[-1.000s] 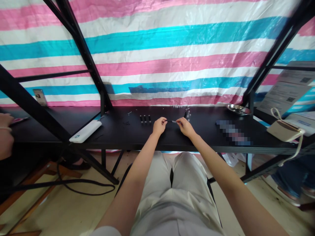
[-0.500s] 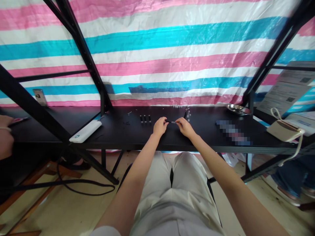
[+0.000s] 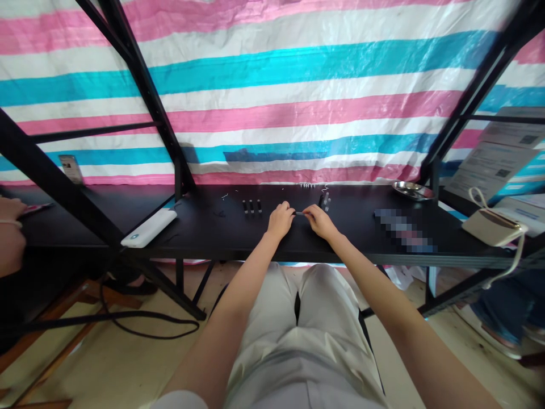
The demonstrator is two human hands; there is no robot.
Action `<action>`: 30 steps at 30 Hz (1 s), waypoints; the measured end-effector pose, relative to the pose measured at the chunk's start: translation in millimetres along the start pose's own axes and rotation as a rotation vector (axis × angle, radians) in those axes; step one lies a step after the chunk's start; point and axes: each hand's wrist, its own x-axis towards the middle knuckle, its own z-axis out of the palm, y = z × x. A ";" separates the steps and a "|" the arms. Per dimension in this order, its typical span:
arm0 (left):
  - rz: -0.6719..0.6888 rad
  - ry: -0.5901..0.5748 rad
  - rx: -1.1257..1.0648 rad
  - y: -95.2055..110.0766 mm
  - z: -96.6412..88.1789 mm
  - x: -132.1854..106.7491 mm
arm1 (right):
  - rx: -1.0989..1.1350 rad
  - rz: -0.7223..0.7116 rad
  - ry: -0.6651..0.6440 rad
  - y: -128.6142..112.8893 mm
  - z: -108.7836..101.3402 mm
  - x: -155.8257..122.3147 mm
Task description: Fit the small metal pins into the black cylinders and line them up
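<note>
My left hand point(image 3: 281, 220) is closed around the dark end of a slim pen-like piece point(image 3: 299, 213), its fingers covering most of that end. With thumb and fingers, my right hand point(image 3: 319, 220) pinches the other, lighter end. The piece lies level between both hands, just above the black table. Left of my left hand, three short black tubes point(image 3: 252, 207) with pale ends are lined up side by side. Just beyond my right hand lie a few dark and clear tubes point(image 3: 325, 200). Small white bits point(image 3: 307, 186) form a row at the table's back edge.
A white box-shaped device point(image 3: 149, 228) lies on the table point(image 3: 204, 238) at left. On the right are a shiny metal dish point(image 3: 413, 191), a blurred-out flat item point(image 3: 402, 230) and a cream pouch point(image 3: 494, 225) with a strap. Another person's hand point(image 3: 11, 210) shows at far left.
My left hand has shifted slightly right, closer to my right hand, and covers more of the pen-like piece. My right hand has barely moved.
</note>
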 end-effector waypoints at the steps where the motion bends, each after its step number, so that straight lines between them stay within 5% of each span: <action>1: -0.009 -0.002 -0.015 0.1 0.4 -0.1 | 0.000 -0.001 -0.002 0.0 0.0 -0.1; 10: -0.122 0.059 -0.094 -4.2 6.2 -0.6 | -0.043 -0.017 0.003 -1.7 0.1 0.6; 17: -0.350 0.211 -0.415 -20.6 13.6 5.6 | -0.077 0.011 0.068 -1.2 -2.4 0.6; 30: -0.214 0.110 -0.713 -19.5 18.4 6.8 | -0.097 0.003 0.113 1.9 -1.4 0.7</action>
